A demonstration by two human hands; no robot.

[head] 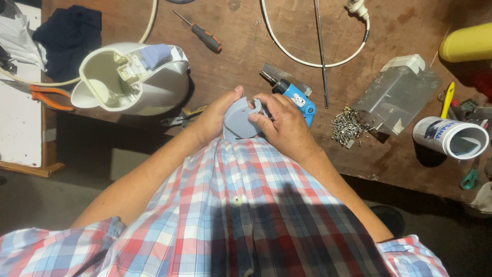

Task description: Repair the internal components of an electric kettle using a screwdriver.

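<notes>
Both hands meet just over the near edge of the brown wooden workbench (pixel 389 164), close against a checked shirt (pixel 246 205); the left hand (pixel 212 120) cups a round grey plastic part (pixel 238 120) from the left with its thumb up along the rim, and the right hand (pixel 284 125) curls its fingers over the part's right side and top, so both are grasping it; the lower edge of the part is hidden behind the shirt and the right-hand fingers cover its far rim. Just beyond the right hand lies a blue tool (pixel 300 100) with a dark tip, near enough to crowd the knuckles; a pair of pliers (pixel 182 118) pokes out from behind the left wrist, mostly hidden. To the left a white kettle body (pixel 133 79) lies on its side with its open base showing, beside orange-handled pliers (pixel 48 97) and a dark cloth (pixel 69 33). A screwdriver (pixel 202 36) with an orange and black handle, a white cord (pixel 312 59) and a thin metal rod (pixel 321 51) lie farther back. On the right, a heap of screws (pixel 348 125) spills beside a clear plastic container (pixel 400 92); a white mug (pixel 451 137) lies tipped, and a yellow object (pixel 469 43) is cut off by the frame. The barest stretch of bench lies between kettle body and blue tool; the floor below is dark and hard to make out.
</notes>
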